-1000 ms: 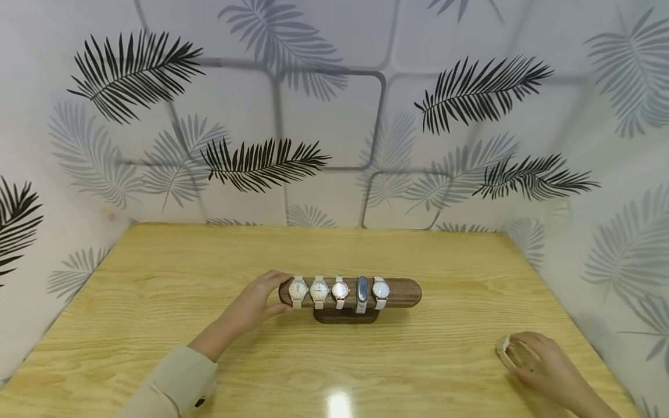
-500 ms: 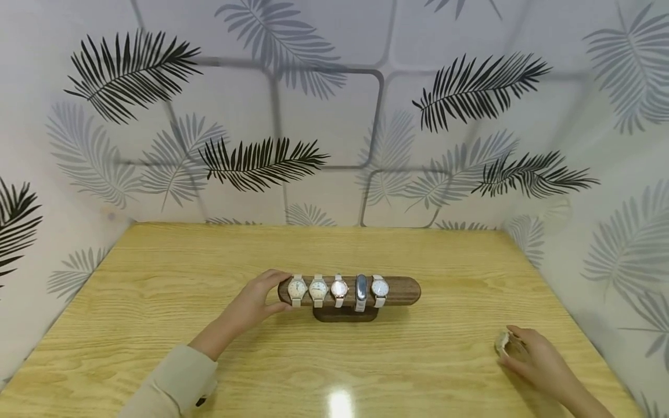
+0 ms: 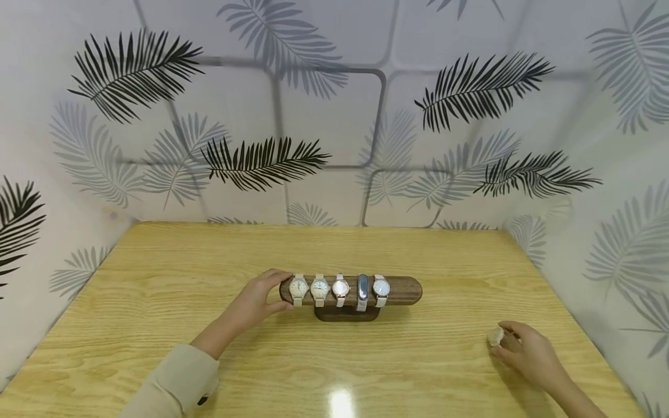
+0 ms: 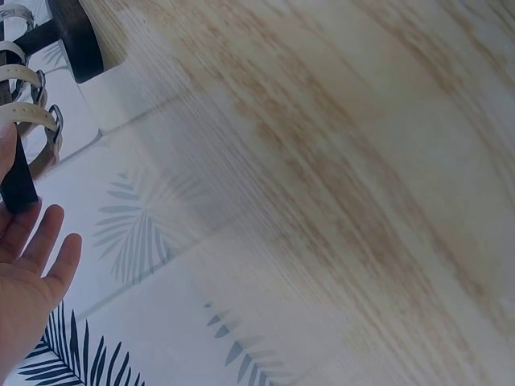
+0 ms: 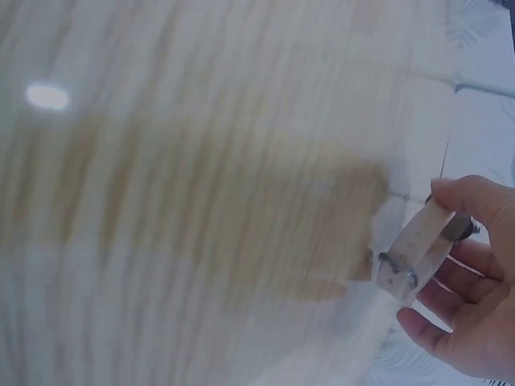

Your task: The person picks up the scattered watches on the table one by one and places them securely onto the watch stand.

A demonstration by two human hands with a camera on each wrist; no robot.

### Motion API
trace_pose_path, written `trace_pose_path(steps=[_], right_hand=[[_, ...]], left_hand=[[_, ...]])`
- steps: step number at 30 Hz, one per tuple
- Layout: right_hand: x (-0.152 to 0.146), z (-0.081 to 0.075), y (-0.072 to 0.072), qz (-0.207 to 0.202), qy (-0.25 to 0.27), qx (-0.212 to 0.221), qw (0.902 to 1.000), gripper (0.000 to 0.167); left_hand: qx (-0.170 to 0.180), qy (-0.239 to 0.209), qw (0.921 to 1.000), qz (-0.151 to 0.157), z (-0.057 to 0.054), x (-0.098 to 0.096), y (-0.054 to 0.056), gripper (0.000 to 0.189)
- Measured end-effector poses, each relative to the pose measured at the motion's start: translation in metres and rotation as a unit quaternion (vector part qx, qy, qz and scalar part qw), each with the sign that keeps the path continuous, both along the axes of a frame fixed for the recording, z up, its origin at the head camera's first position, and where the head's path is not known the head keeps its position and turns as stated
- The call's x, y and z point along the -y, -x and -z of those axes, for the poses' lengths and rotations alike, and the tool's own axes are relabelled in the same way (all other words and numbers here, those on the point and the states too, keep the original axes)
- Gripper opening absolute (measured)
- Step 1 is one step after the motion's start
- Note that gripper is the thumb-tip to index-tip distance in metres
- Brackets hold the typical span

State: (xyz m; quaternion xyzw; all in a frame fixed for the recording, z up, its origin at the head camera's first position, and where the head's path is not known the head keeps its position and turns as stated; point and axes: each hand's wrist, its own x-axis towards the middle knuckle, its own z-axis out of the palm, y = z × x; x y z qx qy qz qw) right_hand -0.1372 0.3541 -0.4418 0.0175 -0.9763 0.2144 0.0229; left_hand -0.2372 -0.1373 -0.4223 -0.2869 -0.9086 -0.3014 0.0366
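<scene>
My left hand point(image 3: 253, 301) holds the left end of a dark wooden watch stand point(image 3: 405, 291), thumb in front and fingers behind. Several watches with pale straps and a fitness band point(image 3: 362, 288) with a dark screen sit side by side on its bar. The bar's right end is bare. In the left wrist view the stand's end point(image 4: 19, 181) lies between the thumb and the fingers. Over the table at right, my right hand point(image 3: 534, 355) pinches a wristwatch point(image 5: 418, 249) by its cream strap, buckled into a loop. Its dial is mostly hidden.
The pale wooden table point(image 3: 418, 360) reaches back to a wall point(image 3: 334, 116) covered with leaf-patterned sheeting, which also runs along both sides. A bright reflection lies near the table's front.
My right hand has moved slightly left and away from me with the watch, and the strap loop has turned. The left hand and the stand stay in place.
</scene>
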Motion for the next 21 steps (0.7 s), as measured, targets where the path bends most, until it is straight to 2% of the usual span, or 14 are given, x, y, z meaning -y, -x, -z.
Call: trace_pose_path(steps=[6,13,21], right_hand=[[0.021,-0.007,0.002,-0.001,0.019,-0.019,0.9996,0.053],[0.044,-0.014,0.009,-0.044,0.037,-0.084,0.9948,0.050],[0.066,-0.020,0.021,-0.071,0.089,-0.093,0.9891,0.050]], left_hand=[[-0.001,-0.006,1.0000,-0.002,0.002,0.000,0.001,0.057],[0.003,-0.008,1.0000,-0.003,0.001,0.000,0.001,0.057],[0.011,-0.006,0.9999,-0.012,0.000,0.001,-0.001,0.058]])
